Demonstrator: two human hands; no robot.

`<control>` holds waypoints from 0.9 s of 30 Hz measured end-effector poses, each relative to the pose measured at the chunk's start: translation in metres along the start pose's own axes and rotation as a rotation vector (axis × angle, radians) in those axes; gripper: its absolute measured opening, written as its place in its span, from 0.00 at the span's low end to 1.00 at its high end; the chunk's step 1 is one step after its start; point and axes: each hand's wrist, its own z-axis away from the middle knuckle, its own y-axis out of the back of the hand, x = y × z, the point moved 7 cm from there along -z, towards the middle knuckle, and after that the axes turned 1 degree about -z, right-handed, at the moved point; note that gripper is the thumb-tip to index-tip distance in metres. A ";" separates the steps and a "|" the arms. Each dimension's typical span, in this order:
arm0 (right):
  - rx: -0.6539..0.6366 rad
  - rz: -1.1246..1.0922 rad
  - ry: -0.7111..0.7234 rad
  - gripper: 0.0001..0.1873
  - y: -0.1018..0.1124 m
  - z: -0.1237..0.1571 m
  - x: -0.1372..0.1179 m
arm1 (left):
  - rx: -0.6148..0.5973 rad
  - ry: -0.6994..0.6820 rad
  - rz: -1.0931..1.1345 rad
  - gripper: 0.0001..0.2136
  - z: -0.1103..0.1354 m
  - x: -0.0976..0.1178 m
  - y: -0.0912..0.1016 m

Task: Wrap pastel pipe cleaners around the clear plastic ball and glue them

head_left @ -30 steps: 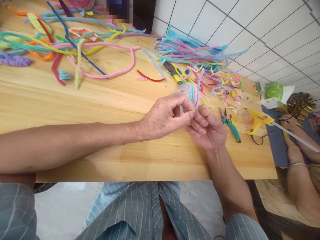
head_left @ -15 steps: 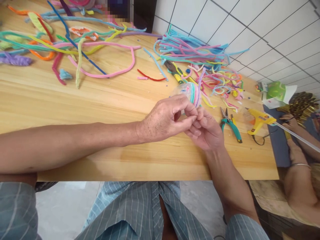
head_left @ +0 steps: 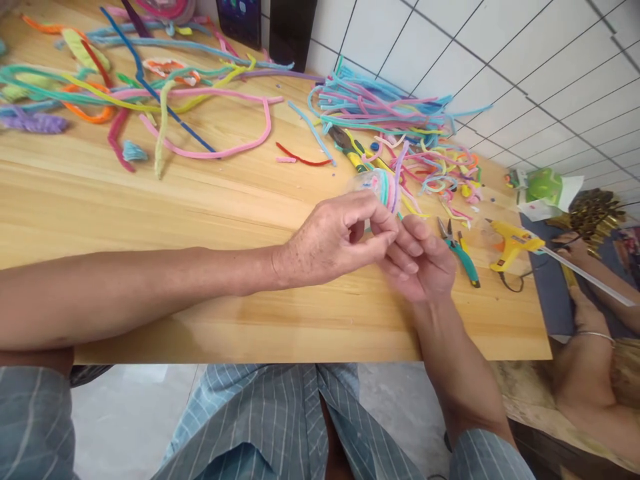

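A: Left hand [head_left: 333,237]?
B: Thumb and forefinger pressed together; contents cannot be told.
A: Ball [head_left: 384,188]?
B: One, clear, rounded, fuzzy-striped, just beyond the grip.
A: Right hand [head_left: 425,267]?
B: Curled, blurred; grip cannot be told.
A: Rightward?
B: Pliers [head_left: 465,262], one, teal-handled.

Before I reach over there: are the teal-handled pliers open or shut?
Open. The pliers lie on the table with their metal tips spread apart.
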 end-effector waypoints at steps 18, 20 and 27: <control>0.423 0.888 0.676 0.11 0.005 0.024 -0.015 | -0.090 0.501 0.354 0.09 0.008 -0.039 -0.015; 0.445 0.966 0.729 0.08 0.004 0.028 -0.017 | -0.088 0.507 0.344 0.09 0.008 -0.041 -0.015; 0.496 1.045 0.619 0.12 0.012 0.026 -0.022 | -0.143 0.509 0.355 0.10 0.007 -0.037 -0.017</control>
